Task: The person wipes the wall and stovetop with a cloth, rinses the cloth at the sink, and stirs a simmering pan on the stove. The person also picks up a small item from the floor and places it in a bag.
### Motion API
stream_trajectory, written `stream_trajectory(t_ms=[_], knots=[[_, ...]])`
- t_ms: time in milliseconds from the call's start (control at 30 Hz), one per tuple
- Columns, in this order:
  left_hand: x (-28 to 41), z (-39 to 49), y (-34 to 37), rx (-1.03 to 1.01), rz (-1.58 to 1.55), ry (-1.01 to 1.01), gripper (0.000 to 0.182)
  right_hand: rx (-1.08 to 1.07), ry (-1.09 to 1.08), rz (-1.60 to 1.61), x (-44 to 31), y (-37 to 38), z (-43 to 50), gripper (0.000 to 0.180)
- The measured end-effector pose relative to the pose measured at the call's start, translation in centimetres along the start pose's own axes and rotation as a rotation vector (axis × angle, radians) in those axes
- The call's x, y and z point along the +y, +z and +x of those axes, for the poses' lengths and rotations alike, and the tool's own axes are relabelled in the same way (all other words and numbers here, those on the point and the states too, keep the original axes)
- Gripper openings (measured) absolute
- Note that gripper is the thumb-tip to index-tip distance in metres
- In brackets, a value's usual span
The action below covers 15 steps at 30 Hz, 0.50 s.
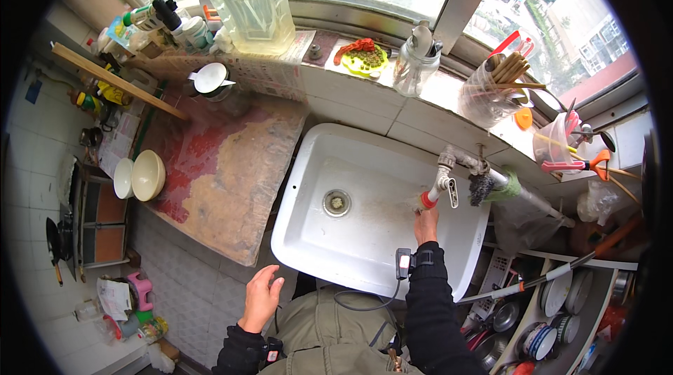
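My right hand (426, 225) reaches over a white ceramic sink (378, 243), right at the red-ended spout of the faucet (434, 196). Its fingertips are partly hidden there, and whether they grip anything is unclear. A pale blur shows beside the spout. The metal drain (336, 202) has some light-coloured bits in it. My left hand (261, 293) hovers in front of the sink's near left corner, holding nothing, thumb apart from the fingers. Left of the sink is a worn red-and-tan board-like counter (252, 164).
Two bowls (149, 175) stand at the counter's left edge. On the windowsill are a large clear container (250, 12), a glass jar of spoons (416, 67) and a chopsticks holder (486, 94). A dish rack (557, 291) and a long pole (557, 270) are at right.
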<state>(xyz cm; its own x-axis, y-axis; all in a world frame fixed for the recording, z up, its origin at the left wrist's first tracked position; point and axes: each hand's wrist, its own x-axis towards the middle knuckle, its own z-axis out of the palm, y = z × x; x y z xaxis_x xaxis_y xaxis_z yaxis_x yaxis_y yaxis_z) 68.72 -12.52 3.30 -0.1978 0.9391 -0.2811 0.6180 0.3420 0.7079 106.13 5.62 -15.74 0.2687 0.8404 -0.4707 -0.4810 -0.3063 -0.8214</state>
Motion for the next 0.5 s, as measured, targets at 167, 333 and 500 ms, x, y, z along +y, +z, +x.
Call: stream_trajectory(t_ms=[167,333,500], knots=[[-0.2,-0.1,0.1,0.0,-0.001,-0.002,0.029,0.12,0.144,0.604,-1.3,1.4,-0.8,0.024],[-0.2,-0.2,0.5,-0.009,0.006,-0.003,0.029,-0.035,0.241,0.972,-0.2,2.3,-0.1,0.022],[0.1,-0.1,0.6,-0.013,0.001,0.0,0.029,0.181,0.361,0.901,3.2,3.3,2.0,0.016]])
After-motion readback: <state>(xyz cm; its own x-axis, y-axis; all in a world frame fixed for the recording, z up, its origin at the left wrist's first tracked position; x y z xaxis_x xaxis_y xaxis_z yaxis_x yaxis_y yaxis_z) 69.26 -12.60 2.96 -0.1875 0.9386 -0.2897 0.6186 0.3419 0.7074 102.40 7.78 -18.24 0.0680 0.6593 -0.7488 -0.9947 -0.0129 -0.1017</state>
